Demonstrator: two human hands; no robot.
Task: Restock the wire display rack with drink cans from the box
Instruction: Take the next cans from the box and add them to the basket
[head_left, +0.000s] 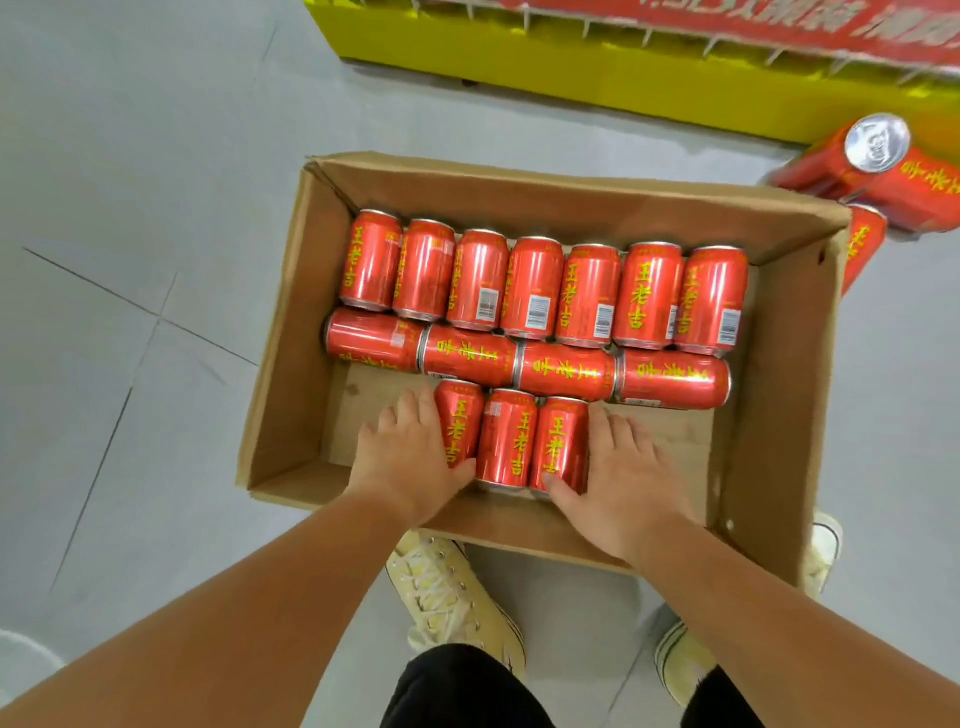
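pressing in from both sides on a short row of three cans (508, 441) lying flat in the near part of the cardboard box (291, 332). left hand (410, 457) laid flat against the leftmost can of the three, fingers straight and close together, thumb wrapped round its near end. right hand (618, 467) set flat against the rightmost can, fingers straight, thumb across its lower end. squeezing the trio between two open palms, not curled round any single can.

lying beyond the trio, a row of four cans (524, 364) turned sideways, end to end, touching the tops of the three. filling the far part of the box, a row of seven cans (540, 286) side by side, lengthwise toward the far wall. showing bare cardboard floor left and right of the held trio. all red with yellow lettering and silver rims.

resting on the grey tiled floor (130, 260), the box open at the top, its near wall between the forearms. stacked just beyond the right far corner of the box, a few more loose cans (883, 171), one silver lid facing up. standing at the top edge, well apart from the hands, the wire display rack (623, 36) with a yellow base and a red banner, blurred. poking out under the near side of the box, pale yellow sneakers (447, 587) below dark trousers.
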